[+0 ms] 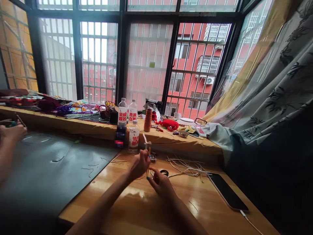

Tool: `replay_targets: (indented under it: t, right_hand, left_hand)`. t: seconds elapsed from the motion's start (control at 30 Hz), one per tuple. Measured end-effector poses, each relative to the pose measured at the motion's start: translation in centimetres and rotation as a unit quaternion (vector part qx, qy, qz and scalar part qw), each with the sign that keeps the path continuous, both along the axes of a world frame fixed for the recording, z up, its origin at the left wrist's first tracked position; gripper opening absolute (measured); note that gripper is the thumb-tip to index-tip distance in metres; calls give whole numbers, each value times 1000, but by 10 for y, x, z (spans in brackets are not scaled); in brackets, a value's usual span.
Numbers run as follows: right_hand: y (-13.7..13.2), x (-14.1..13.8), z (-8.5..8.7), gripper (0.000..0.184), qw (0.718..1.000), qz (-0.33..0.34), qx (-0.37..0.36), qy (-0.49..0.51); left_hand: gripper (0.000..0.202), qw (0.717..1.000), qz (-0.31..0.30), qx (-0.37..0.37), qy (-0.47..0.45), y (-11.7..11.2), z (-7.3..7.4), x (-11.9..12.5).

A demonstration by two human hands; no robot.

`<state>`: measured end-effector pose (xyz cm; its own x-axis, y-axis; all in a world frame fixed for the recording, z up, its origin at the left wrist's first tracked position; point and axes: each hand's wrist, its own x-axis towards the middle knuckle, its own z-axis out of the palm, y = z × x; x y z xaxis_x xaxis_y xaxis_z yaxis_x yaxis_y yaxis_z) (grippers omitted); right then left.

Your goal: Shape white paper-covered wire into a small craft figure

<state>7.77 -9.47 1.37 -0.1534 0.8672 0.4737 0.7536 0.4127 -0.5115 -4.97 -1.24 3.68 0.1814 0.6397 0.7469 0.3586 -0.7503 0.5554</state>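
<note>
In the head view, my left hand (pixel 139 164) is closed around a small craft piece of thin tan strands. A white strip (pixel 145 138) sticks up above its fingers. Just below and to the right, my right hand (pixel 160 184) has thumb and forefinger at the lower ends of the tan strands (pixel 147 172), which hang down from my left hand. Exactly how they are fastened is too small to make out. Behind my right fingers, black-handled scissors (pixel 164 172) lie on the wooden table (pixel 132 202), partly hidden.
Loose white cords (pixel 186 168) and a phone (pixel 228 191) with a charging cable lie to the right. Water bottles (pixel 133 137) and an orange-brown thread spool (pixel 147 120) stand ahead. At far left, another person's hand (pixel 12 132) holds a tool over a dark mat (pixel 61 176).
</note>
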Motion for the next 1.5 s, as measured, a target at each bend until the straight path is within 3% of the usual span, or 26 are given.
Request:
replay_targets:
  t: [0.1, 0.2, 0.3, 0.43, 0.57, 0.77, 0.87, 1.07, 1.17, 1.3, 1.5]
  right_hand:
    - [0, 2, -4, 18, 1000, -6, 13, 4]
    - [3, 6, -5, 16, 999, 2, 12, 45]
    - [3, 8, 0, 18, 994, -34, 30, 96]
    - [1, 11, 10, 15, 986, -74, 66, 132]
    - [3, 18, 8, 28, 981, -56, 140, 121]
    - [11, 20, -4, 58, 985, -11, 145, 96]
    - [11, 19, -3, 51, 986, -5, 145, 76]
    - [8, 19, 7, 23, 988, -35, 142, 44]
    - [5, 20, 9, 19, 986, -53, 152, -44]
    - [3, 24, 10, 20, 971, -67, 162, -161]
    - [3, 29, 13, 21, 958, -47, 205, -193]
  left_hand:
    - [8, 987, -109, 68, 97, -18, -17, 15]
    - [8, 980, -147, 75, 112, -26, -20, 18]
    - [5, 993, -116, -1, 17, -29, -11, 17]
    - [28, 982, -101, -116, -111, -30, 8, 17]
    - [30, 946, -138, -211, -201, -24, 15, 15]
    - [26, 882, -193, -347, -252, -8, 5, 14]
    - [27, 855, -195, -391, -280, -5, 3, 13]
    - [27, 830, -205, -409, -318, -8, 7, 11]
    - [26, 828, -201, -408, -327, -5, 6, 9]
    - [27, 848, -185, -393, -305, -1, 4, 8]
    - [26, 858, -191, -381, -287, -8, 11, 7]
